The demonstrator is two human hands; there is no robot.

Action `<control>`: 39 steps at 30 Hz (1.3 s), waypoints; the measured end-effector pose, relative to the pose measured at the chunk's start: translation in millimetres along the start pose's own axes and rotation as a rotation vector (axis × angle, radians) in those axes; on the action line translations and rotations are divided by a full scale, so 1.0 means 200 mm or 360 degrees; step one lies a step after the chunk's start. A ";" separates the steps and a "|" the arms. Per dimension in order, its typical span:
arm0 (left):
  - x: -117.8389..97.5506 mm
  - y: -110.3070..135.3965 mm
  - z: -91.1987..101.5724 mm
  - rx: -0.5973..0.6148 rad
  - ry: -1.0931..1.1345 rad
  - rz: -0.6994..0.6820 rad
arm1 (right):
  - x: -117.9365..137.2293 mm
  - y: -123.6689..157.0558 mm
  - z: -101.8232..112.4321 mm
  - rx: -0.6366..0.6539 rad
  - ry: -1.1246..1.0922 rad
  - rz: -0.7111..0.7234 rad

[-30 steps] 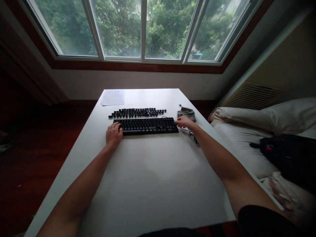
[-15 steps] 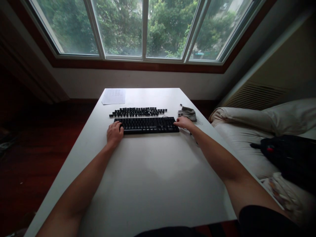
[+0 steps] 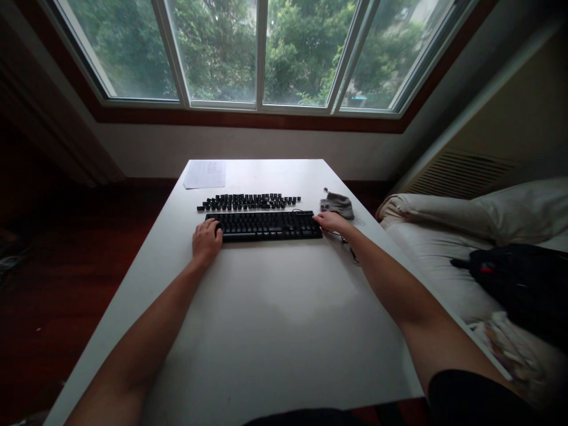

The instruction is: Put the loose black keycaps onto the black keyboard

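Note:
A black keyboard (image 3: 270,226) lies across the white table, long side toward me. My left hand (image 3: 207,238) is wrapped round its left end, with the fingers curled over the top edge. At the opposite end, my right hand (image 3: 331,221) has its fingers pinched together at the keyboard's upper right edge; the exact contact of the fingertips is too small to make out. Just behind the keyboard, many loose black keycaps (image 3: 248,202) stand in uneven rows. A grey cloth pouch (image 3: 337,206) sits right behind my right hand.
A sheet of paper (image 3: 205,174) rests at the table's far left corner. A thin dark cable (image 3: 354,254) runs beside my right forearm. The white table (image 3: 266,325) ends below a window. On the right is a padded seat or bed (image 3: 426,236) with a black bag (image 3: 519,284).
My right hand has shifted very slightly, and more of the dark cable shows beside the forearm. The left hand and the keyboard stay in place.

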State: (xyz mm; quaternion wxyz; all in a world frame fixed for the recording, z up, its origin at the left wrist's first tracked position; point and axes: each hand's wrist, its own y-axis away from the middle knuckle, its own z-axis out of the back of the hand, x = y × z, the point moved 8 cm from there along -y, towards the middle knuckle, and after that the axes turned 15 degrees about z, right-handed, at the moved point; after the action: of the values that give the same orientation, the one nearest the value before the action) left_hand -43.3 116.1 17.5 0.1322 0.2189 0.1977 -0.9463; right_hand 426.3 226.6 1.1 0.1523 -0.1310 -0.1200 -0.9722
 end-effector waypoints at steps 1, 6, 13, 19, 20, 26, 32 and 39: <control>0.00 0.00 0.00 0.0001 0.0001 0.0000 | -0.01 0.00 0.00 -0.0012 -0.0021 -0.0018; 0.00 0.00 0.00 -0.0002 -0.0013 0.0000 | -0.02 0.02 0.06 -0.0225 0.0005 -0.0078; 0.00 0.01 0.00 -0.0007 -0.0027 0.0004 | 0.07 0.05 0.16 -0.0717 0.0107 -0.0020; 0.00 0.00 0.00 0.0018 0.0001 0.0022 | 0.17 -0.10 0.12 -0.0617 0.0149 0.0112; 0.00 0.00 0.00 0.0018 0.0001 0.0025 | 0.17 -0.13 0.11 -0.0562 0.0164 0.0115; 0.00 0.00 -0.01 0.0016 -0.0019 0.0002 | 0.16 -0.22 0.06 -0.0453 0.0188 0.0029; 0.00 0.00 0.00 0.0012 -0.0007 0.0006 | 0.15 -0.23 0.03 -0.0530 0.0212 -0.0033; 0.00 0.00 0.00 0.0012 -0.0006 0.0012 | 0.10 -0.23 0.05 -0.0503 0.0033 0.0023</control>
State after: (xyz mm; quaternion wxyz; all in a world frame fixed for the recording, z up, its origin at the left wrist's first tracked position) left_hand -43.9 115.2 17.7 0.1353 0.2184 0.1932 -0.9469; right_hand 395.6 267.2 7.8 0.1379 -0.1441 0.0371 -0.9792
